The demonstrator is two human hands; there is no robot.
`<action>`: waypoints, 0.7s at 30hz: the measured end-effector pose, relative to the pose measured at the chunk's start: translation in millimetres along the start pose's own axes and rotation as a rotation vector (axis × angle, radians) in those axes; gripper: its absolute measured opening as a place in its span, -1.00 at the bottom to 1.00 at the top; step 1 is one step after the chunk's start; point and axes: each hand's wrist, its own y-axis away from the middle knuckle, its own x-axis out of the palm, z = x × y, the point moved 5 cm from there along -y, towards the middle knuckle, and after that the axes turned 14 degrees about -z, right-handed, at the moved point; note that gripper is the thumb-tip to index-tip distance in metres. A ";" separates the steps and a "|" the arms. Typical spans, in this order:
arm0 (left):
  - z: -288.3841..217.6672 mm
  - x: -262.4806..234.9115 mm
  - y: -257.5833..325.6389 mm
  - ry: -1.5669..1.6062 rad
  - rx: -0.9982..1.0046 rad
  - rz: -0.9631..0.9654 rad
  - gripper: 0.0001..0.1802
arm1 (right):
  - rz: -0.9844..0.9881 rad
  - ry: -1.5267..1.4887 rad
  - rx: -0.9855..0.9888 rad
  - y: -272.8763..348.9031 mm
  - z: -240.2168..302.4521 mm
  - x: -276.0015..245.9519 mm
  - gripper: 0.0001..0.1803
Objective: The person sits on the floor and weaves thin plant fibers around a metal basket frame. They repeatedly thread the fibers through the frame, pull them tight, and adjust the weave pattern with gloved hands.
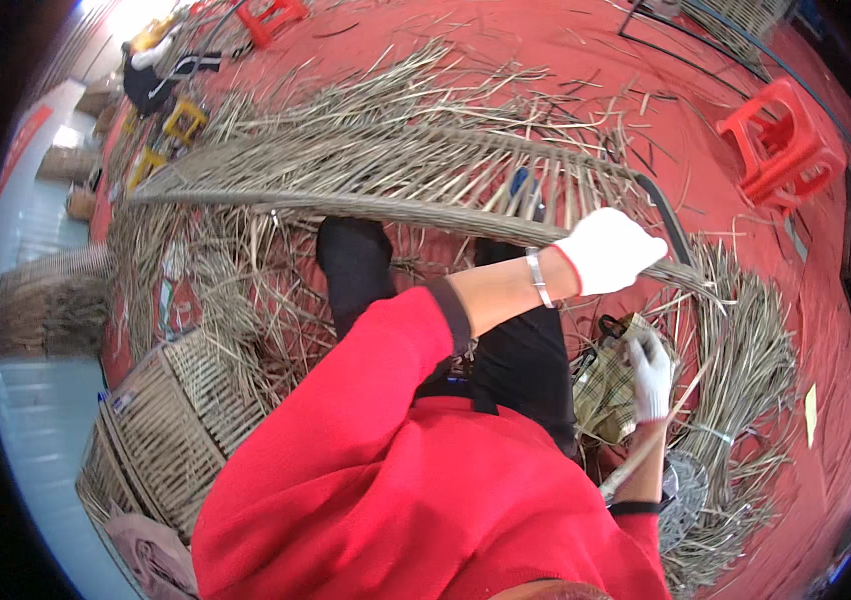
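Observation:
A long curved panel woven from grey-brown rattan strips (376, 178) lies across my knees, with a dark frame bar (668, 215) at its right end. My left hand (608, 250), in a white glove, is closed around the panel's near rim close to that end. Lower right, my right hand (652, 375), also gloved, hangs beside a plaid cloth bag (601, 392) with its fingers bent and slightly apart. Nothing shows between those fingers. One long loose strip (691, 395) curves past the right wrist and over the forearm.
Bundled strips (746, 370) lie to the right, around a round grey metal object (684, 500). Loose strips cover the red floor beyond the panel. A red plastic stool (784, 145) stands far right. Another woven piece (171, 420) lies at left. Someone in dark clothing (149, 90) is far left.

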 end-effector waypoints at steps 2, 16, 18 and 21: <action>2.5 14.6 -3.0 0.033 -0.033 0.018 -0.73 | 0.040 -0.148 -0.158 41.7 57.3 28.5 -0.87; 68.5 -162.3 299.0 -0.271 -0.683 -0.716 -0.62 | 0.375 0.883 -1.288 -1.1 188.7 312.3 -0.63; 87.9 -174.9 369.2 -0.178 -1.009 -0.651 -0.59 | 0.237 1.124 -1.445 -4.9 169.0 356.1 -0.79; 96.2 -176.6 433.2 -0.249 -1.232 -0.584 -0.58 | 0.270 0.965 -1.523 -10.9 157.1 366.2 -0.86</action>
